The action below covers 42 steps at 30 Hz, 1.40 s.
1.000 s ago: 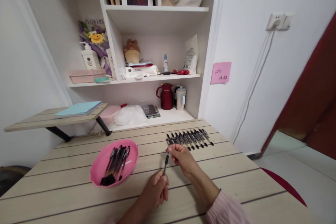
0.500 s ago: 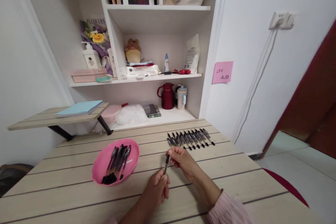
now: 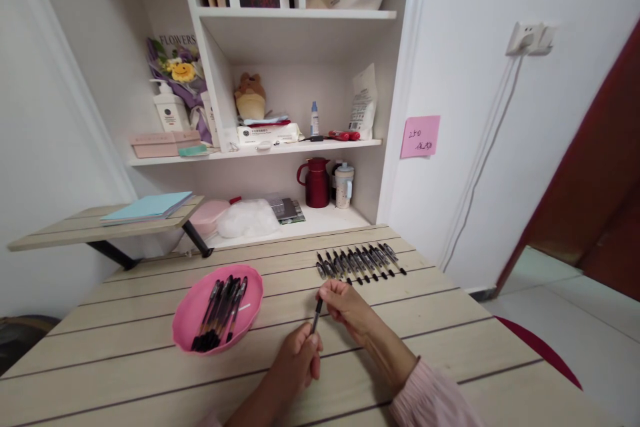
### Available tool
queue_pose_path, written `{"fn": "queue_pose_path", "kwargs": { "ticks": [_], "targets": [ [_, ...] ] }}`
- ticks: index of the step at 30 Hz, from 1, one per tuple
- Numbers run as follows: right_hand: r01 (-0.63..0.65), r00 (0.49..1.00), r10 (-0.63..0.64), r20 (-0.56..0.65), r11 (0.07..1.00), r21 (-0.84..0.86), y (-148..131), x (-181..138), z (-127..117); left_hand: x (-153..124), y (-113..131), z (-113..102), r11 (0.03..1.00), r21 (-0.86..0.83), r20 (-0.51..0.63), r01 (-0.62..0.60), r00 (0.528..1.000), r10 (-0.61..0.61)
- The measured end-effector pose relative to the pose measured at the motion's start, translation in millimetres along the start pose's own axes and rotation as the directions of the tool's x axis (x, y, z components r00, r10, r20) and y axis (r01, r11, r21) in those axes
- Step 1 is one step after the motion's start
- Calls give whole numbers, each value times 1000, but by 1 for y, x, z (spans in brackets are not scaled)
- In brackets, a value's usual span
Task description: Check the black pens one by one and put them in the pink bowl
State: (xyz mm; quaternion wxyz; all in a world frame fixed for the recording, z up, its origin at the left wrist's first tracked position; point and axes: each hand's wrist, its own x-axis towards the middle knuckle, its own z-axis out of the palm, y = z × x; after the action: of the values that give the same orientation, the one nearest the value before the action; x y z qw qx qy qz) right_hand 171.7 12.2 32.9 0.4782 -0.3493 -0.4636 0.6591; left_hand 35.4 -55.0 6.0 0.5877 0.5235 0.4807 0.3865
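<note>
Grip closed around a slim pen [image 3: 316, 321], the left hand [image 3: 299, 355] holds its near end above the bench [image 3: 450, 353], while the right hand [image 3: 347, 308] pinches at the black far end, its fingertips hiding the very tip. To the left sits a pink bowl [image 3: 254, 285] of loose pens [image 3: 220, 313]; to the right and farther off lies a row of pens [image 3: 362, 262]. Doing this well likely calls for a firm, still left hold, right fingertips in line with the barrel, and light, even pressure, so that the pen neither bends nor slips.
</note>
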Motion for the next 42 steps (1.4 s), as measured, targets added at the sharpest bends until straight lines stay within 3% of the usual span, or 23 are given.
{"fn": "queue_pose_path", "kwargs": {
  "ticks": [3,7,12,16,21,25,30,39,42],
  "targets": [
    [-30,998,27,60,998,57,0,0,-4,0,1,0,1000,6,-6,-4,1000,4],
    [-21,1000,21,-7,998,61,4,2,-7,0,0,-1,1000,15,16,-6,1000,6],
    [-62,992,54,111,996,70,4,1,-7,1,0,-1,1000,7,28,15,999,-15],
    [-30,999,30,18,999,20,3,1,-6,1,0,-1,1000,18,30,18,999,-19],
    [-52,994,41,99,992,111,5,2,-8,1,0,-1,1000,14,31,16,999,-17],
    [-17,1000,16,17,997,82,9,4,-9,4,-1,-2,1000,20,50,23,998,-24],
    [-55,995,47,89,994,93,6,3,-9,3,-2,-2,1000,14,43,13,999,-14],
    [-35,996,31,84,998,44,4,3,-9,3,-3,-1,1000,22,27,4,1000,-5],
    [-19,999,18,33,1000,10,4,3,-10,3,-4,-1,1000,30,21,-7,1000,6]
  ]
}}
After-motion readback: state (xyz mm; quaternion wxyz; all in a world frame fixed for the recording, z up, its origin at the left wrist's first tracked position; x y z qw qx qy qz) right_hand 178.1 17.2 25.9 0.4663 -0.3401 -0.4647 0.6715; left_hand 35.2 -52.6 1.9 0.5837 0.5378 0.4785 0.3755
